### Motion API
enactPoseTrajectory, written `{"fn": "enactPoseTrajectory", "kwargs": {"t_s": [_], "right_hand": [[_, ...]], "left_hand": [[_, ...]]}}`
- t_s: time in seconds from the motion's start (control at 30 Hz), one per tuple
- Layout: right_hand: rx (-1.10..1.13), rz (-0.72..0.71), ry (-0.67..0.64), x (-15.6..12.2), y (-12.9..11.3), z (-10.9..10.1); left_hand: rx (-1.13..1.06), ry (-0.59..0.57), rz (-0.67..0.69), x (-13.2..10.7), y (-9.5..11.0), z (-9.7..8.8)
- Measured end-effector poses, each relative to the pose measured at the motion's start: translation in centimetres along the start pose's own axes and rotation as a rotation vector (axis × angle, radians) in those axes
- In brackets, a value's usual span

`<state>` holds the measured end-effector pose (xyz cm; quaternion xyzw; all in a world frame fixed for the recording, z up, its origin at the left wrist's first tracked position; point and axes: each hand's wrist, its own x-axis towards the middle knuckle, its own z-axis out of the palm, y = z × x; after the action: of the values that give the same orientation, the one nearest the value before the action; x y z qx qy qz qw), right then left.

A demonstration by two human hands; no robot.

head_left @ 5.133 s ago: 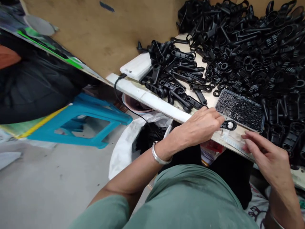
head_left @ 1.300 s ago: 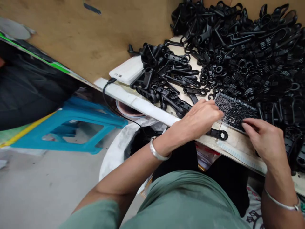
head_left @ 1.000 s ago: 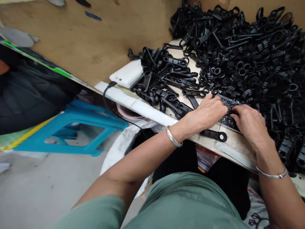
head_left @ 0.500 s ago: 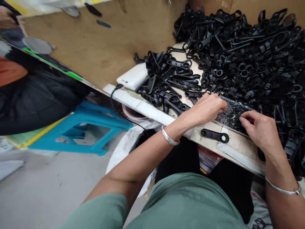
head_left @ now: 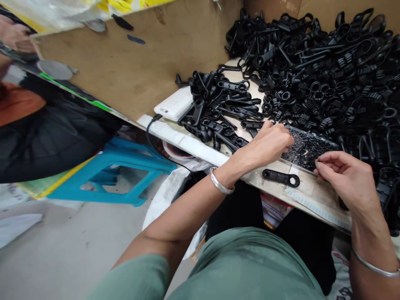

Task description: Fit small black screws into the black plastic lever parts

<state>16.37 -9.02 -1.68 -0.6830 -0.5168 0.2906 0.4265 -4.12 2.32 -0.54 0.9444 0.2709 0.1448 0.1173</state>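
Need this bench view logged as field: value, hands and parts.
left hand: curled at left end of tray
right hand: at tray's near right corner; any held piece too small to tell
tray contents: small screw-like pieces
loose part: black ring-ended arm, untouched, in front of tray
heap: black plastic parts, behind tray
device: white power bank, black cable plugged in

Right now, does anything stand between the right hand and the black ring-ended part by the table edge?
At most the tray's near rim, beside the right hand; beyond it, only tabletop shows before the black ring-ended part.
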Motion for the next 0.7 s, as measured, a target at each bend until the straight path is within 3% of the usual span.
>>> {"fn": "enactPoseTrajectory", "kwargs": {"t_s": [0.13,0.27,0.43,0.7], "right_hand": [[0.158,0.063,-0.033,-0.5,-0.2,0.4],[0.331,0.138,-0.041,-1.0,-0.5,0.8],[0.519,0.132,-0.039,-1.8,-1.0,1.5],[0.671,0.094,0.050,-3.5,-2.1,2.9]], "left_hand": [[-0.245,0.142,-0.084,-0.4,0.1,-0.2],[-0.701,0.278,-0.220,-1.0,0.9,0.4],[-1.397,0.293,-0.350,-2.0,2.6,1.7],[-1.786,0.310,-0.407,-3.1,4.9,2.8]]}}
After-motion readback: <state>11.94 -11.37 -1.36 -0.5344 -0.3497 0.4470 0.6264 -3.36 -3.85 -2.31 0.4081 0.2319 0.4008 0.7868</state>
